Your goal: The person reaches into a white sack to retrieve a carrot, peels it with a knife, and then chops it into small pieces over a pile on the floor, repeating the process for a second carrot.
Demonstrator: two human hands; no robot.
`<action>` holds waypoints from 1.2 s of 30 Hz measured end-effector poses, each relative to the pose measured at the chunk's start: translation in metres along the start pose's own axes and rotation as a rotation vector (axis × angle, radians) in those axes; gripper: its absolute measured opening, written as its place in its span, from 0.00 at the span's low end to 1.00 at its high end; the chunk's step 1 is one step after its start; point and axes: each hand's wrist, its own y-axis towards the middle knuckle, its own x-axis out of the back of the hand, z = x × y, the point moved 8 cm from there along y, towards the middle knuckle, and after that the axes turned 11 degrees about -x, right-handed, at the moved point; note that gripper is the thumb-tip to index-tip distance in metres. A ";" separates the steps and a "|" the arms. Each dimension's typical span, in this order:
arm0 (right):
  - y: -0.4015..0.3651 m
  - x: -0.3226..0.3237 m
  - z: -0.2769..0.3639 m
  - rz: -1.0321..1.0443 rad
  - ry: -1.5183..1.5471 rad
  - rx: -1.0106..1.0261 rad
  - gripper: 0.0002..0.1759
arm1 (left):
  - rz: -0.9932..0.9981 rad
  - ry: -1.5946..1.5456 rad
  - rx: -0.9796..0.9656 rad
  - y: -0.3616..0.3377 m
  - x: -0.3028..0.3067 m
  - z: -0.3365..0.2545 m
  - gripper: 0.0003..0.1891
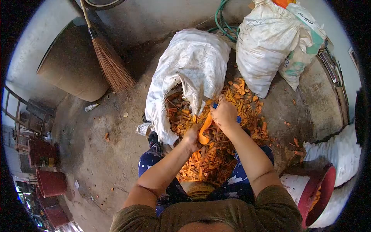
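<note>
Between my hands is a long orange root piece (206,129), slanting over a heap of orange roots and peelings (208,160). My left hand (192,138) is closed round its lower end. Near the upper end, my right hand (224,113) is closed on a tool with a blue handle (215,105); its blade is hidden by the hand and the root. Just beyond my hands lies a white woven sack (193,54), its torn mouth open toward me with roots and scraps inside and in front.
Full white sacks (266,46) stand at the back right beside a green hose (221,19). A broom (110,63) leans at the back left. Red buckets (52,182) line the left; a tipped red bucket (328,189) holding orange pieces is at the right.
</note>
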 end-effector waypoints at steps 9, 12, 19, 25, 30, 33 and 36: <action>0.055 0.031 -0.097 -0.224 0.030 -0.459 0.27 | 0.079 0.040 0.054 -0.028 -0.020 0.000 0.17; 0.052 0.042 -0.106 -0.164 0.085 -0.530 0.25 | 0.050 0.020 0.074 -0.028 -0.016 -0.005 0.17; 0.007 0.022 -0.013 -0.170 0.186 -0.068 0.22 | -0.025 -0.185 0.104 -0.017 -0.006 -0.008 0.17; -0.004 0.006 0.008 0.012 -0.116 0.028 0.37 | 0.017 -0.188 0.064 0.002 -0.009 0.006 0.14; 0.016 0.000 -0.017 -0.072 -0.077 -0.092 0.32 | -0.053 0.099 0.047 -0.023 -0.015 -0.006 0.15; 0.045 0.035 -0.072 -0.143 0.046 -0.350 0.25 | 0.054 0.061 0.062 -0.021 -0.009 0.010 0.16; 0.051 0.040 -0.099 -0.169 0.097 -0.470 0.25 | 0.091 0.025 0.127 -0.026 -0.007 0.003 0.17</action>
